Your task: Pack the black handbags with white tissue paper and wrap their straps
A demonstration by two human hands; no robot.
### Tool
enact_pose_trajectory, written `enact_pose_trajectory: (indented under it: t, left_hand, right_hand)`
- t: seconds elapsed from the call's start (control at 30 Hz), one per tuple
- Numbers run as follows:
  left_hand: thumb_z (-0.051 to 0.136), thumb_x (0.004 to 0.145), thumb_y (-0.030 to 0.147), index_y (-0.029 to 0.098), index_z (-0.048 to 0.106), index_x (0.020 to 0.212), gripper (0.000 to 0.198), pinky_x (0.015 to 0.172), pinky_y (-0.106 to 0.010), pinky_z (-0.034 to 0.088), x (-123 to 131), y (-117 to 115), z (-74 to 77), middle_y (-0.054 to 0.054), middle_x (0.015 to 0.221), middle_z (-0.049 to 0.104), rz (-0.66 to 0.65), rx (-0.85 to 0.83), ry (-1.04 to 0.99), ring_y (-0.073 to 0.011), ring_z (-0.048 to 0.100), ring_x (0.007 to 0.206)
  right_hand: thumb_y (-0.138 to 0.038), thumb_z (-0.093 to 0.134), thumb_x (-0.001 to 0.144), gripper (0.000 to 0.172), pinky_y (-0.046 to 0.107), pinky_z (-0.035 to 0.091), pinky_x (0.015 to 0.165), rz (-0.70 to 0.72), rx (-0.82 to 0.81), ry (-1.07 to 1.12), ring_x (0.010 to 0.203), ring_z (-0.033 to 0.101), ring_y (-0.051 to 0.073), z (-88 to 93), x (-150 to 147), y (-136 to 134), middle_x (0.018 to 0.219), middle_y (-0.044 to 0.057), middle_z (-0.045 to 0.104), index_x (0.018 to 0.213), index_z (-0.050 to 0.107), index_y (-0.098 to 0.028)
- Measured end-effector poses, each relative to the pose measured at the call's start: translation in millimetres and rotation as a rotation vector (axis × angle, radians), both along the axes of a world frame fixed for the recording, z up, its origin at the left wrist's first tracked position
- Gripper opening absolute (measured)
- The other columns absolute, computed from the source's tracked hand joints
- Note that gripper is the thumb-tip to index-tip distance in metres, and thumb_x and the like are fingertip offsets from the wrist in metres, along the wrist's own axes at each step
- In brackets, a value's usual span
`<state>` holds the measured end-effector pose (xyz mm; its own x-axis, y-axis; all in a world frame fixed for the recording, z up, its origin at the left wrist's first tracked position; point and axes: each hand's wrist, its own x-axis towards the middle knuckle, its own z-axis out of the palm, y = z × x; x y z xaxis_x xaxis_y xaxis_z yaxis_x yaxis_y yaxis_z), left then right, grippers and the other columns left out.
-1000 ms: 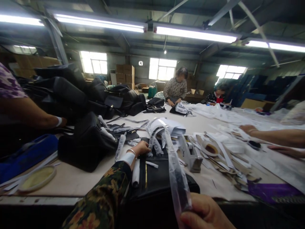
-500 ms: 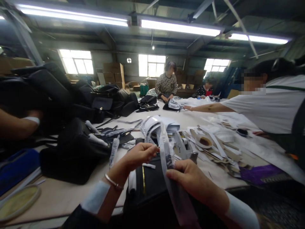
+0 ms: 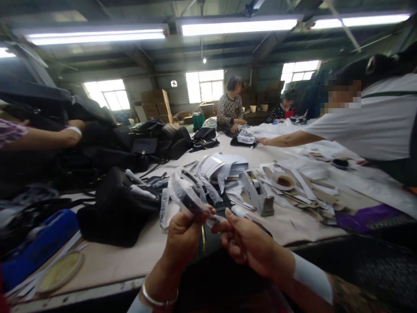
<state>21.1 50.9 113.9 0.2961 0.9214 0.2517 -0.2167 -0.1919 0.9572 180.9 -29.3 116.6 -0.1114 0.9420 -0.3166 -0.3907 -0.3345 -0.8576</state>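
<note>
My left hand (image 3: 183,238) and my right hand (image 3: 249,243) are raised close together above the table's near edge. Both pinch a thin clear plastic sleeve (image 3: 186,196) with a dark strap inside it. The sleeve curves up and left from my fingers. Just beyond my hands lies a flat black bag (image 3: 203,237) with a gold trim line. Behind it sits a heap of white paper strips (image 3: 219,169).
A black bag (image 3: 117,208) lies left, with piled black bags (image 3: 153,141) behind. A metal tape dispenser (image 3: 259,195) and a glue dish (image 3: 284,180) stand right. A person in white (image 3: 368,126) reaches across the table. A blue case (image 3: 42,243) and a round lid (image 3: 60,271) lie near left.
My hands came together nearer my body. The plastic sleeve, held long and upright before, now bends up to the left from between my fingers. The view has tilted slightly.
</note>
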Motion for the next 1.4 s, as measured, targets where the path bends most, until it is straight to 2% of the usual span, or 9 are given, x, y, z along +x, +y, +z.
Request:
enact_pose_trajectory:
  t: [0.1, 0.2, 0.37, 0.57, 0.8, 0.97, 1.13, 1.23, 1.4]
  left_hand:
    - [0.077, 0.083, 0.042, 0.024, 0.083, 0.087, 0.02, 0.091, -0.038, 0.055, -3.9, -20.3, -9.8, -0.007, 0.088, 0.078, -0.157, 0.051, 0.12, -0.0267, 0.071, 0.088]
    - [0.068, 0.091, 0.044, 0.023, 0.082, 0.095, 0.026, 0.091, -0.036, 0.055, -15.0, -28.2, -18.7, -0.008, 0.091, 0.078, -0.243, 0.006, 0.213, -0.0255, 0.071, 0.088]
    - [0.064, 0.095, 0.042, 0.021, 0.078, 0.109, 0.029, 0.08, -0.029, 0.055, -35.2, -31.5, -28.1, -0.007, 0.092, 0.077, -0.132, -0.033, 0.22, -0.0211, 0.07, 0.083]
    - [0.065, 0.094, 0.039, 0.02, 0.071, 0.123, 0.035, 0.065, -0.022, 0.051, -43.2, -39.2, -32.6, -0.003, 0.08, 0.072, -0.028, -0.012, 0.219, -0.0136, 0.062, 0.068]
    - [0.073, 0.086, 0.048, 0.013, 0.066, 0.115, 0.047, 0.048, -0.018, 0.042, -44.4, -37.3, -29.8, -0.001, 0.069, 0.066, -0.068, -0.245, 0.248, -0.0091, 0.053, 0.05]
    - [0.079, 0.076, 0.054, 0.012, 0.065, 0.099, 0.051, 0.043, -0.017, 0.039, -47.9, -29.6, -29.1, -0.004, 0.074, 0.066, -0.21, -0.468, 0.217, -0.0097, 0.055, 0.051]
    - [0.076, 0.078, 0.054, 0.011, 0.067, 0.079, 0.045, 0.041, -0.015, 0.025, -49.8, -25.6, -30.3, 0.0, 0.061, 0.055, -0.327, -0.518, 0.261, -0.0053, 0.041, 0.046]
    - [0.078, 0.078, 0.05, 0.012, 0.069, 0.082, 0.039, 0.043, -0.017, 0.019, -46.5, -27.6, -31.5, 0.005, 0.058, 0.044, -0.242, -0.485, 0.193, -0.0047, 0.031, 0.047]
    - [0.07, 0.09, 0.036, 0.017, 0.075, 0.086, 0.02, 0.064, -0.022, 0.043, -37.4, -38.0, -32.7, -0.001, 0.077, 0.052, 0.051, -0.076, 0.197, -0.014, 0.052, 0.074]
  right_hand:
    - [-0.05, 0.07, 0.077, 0.037, 0.021, 0.009, 0.041, -0.018, 0.012, 0.075, 0.041, 0.019, 0.004, -3.9, -10.3, 6.9, 0.054, -0.009, 0.038, 0.072, 0.053, -0.018]
    - [-0.038, 0.068, 0.077, 0.033, 0.023, 0.014, 0.043, -0.022, 0.101, -0.136, 0.043, 0.021, 0.005, -5.6, -14.1, 10.4, 0.049, -0.009, 0.033, 0.061, 0.045, -0.02]
    - [-0.027, 0.051, 0.093, 0.029, 0.025, 0.033, 0.058, 0.073, 0.454, -0.8, 0.062, 0.049, 0.012, -7.4, -15.1, 12.1, 0.066, 0.001, 0.06, 0.068, 0.06, -0.016]
    - [-0.022, 0.051, 0.095, 0.024, 0.029, 0.037, 0.06, 0.327, 0.514, -1.453, 0.068, 0.063, 0.02, -1.7, -23.2, 15.2, 0.079, 0.01, 0.072, 0.08, 0.069, -0.014]
    - [-0.011, 0.049, 0.092, 0.019, 0.034, 0.037, 0.056, 0.39, 0.852, -1.834, 0.072, 0.066, 0.027, -5.4, -27.8, 14.4, 0.085, 0.013, 0.07, 0.091, 0.068, -0.013]
    - [-0.01, 0.052, 0.09, 0.014, 0.034, 0.036, 0.057, 0.257, 1.063, -1.855, 0.068, 0.062, 0.023, -13.3, -26.0, 18.2, 0.078, 0.009, 0.065, 0.083, 0.063, -0.015]
    - [-0.007, 0.051, 0.089, 0.016, 0.033, 0.038, 0.059, 0.171, 1.14, -1.772, 0.068, 0.058, 0.021, -18.6, -23.6, 24.5, 0.077, 0.009, 0.063, 0.082, 0.063, -0.015]
    - [-0.005, 0.048, 0.089, 0.019, 0.032, 0.043, 0.064, 0.139, 1.079, -1.608, 0.072, 0.059, 0.021, -14.9, -15.5, 24.8, 0.082, 0.009, 0.064, 0.09, 0.065, -0.013]
    - [-0.027, 0.055, 0.095, 0.021, 0.03, 0.047, 0.076, 0.002, 0.705, -1.023, 0.083, 0.063, 0.02, 1.1, -5.8, 12.8, 0.091, 0.007, 0.071, 0.102, 0.072, -0.015]
